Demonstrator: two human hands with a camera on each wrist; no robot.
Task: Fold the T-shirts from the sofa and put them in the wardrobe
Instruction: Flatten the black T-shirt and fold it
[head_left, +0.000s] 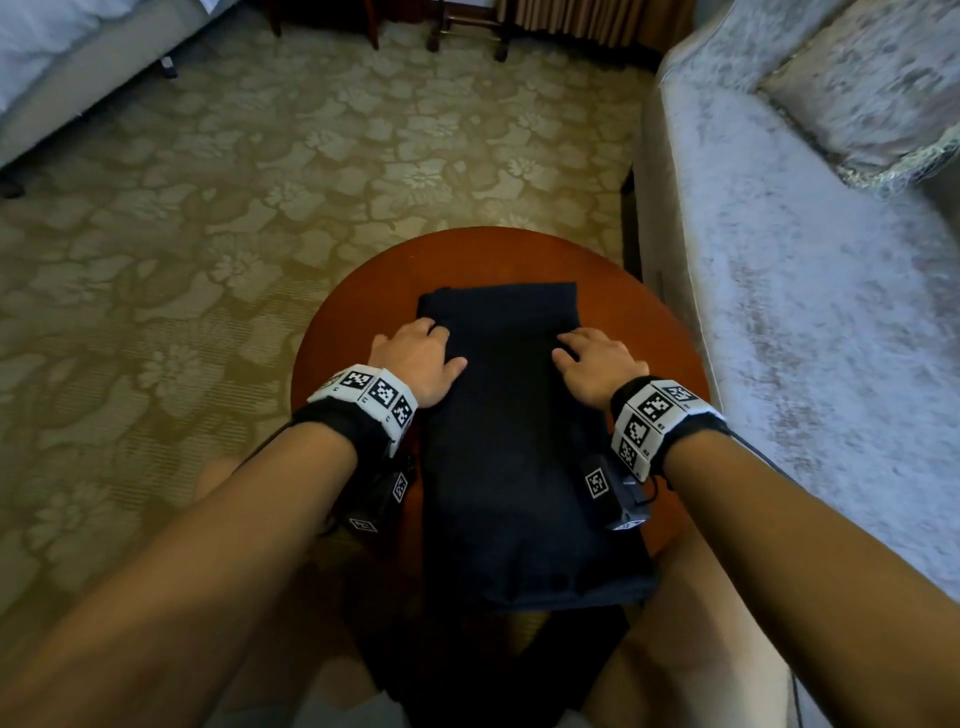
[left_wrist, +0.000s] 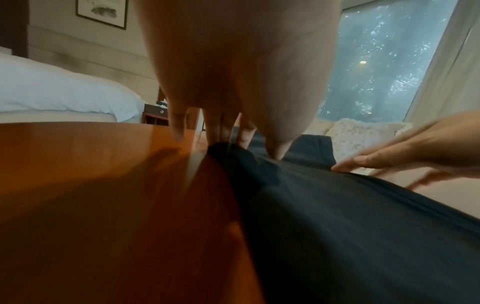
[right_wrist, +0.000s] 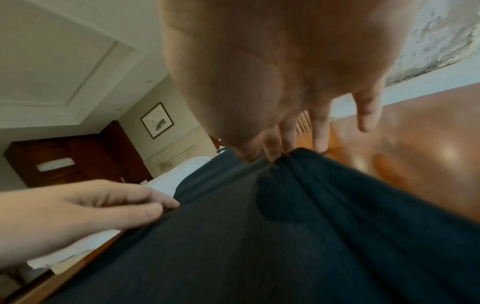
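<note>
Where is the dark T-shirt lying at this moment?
In the head view, the dark T-shirt lies on the round wooden table, between the left hand and right hand, left of the sofa.

Navy shirt (head_left: 511, 447) on a red-brown table (head_left: 363, 291); olive carpet (head_left: 260, 171) with pale flowers; mottled silver-grey sofa (head_left: 810, 291); black-and-white checked wristbands (head_left: 371, 392).

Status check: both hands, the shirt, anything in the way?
Left hand pinching the dark T-shirt at its left edge, right hand at its right edge. Shirt half-folded on round table, near end overhanging. Nothing blocking.
</note>
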